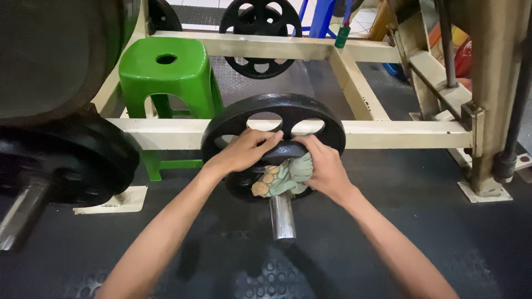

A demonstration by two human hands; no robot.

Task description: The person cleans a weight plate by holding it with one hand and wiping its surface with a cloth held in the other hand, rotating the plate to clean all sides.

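Observation:
A black round weight plate (327, 119) with cut-out holes sits on a steel bar (282, 216) that points toward me. My left hand (244, 152) grips the plate's centre through one of the holes. My right hand (324, 166) presses a crumpled pale green and tan cloth (282, 178) against the lower face of the plate, just above the bar's bare end.
A cream metal frame (388, 133) runs behind the plate. A green plastic stool (166, 75) stands at the left inside it. Large black plates (72, 160) on another bar fill the left edge. Another black plate (259, 33) leans at the back. Black rubber matting (388, 221) covers the floor.

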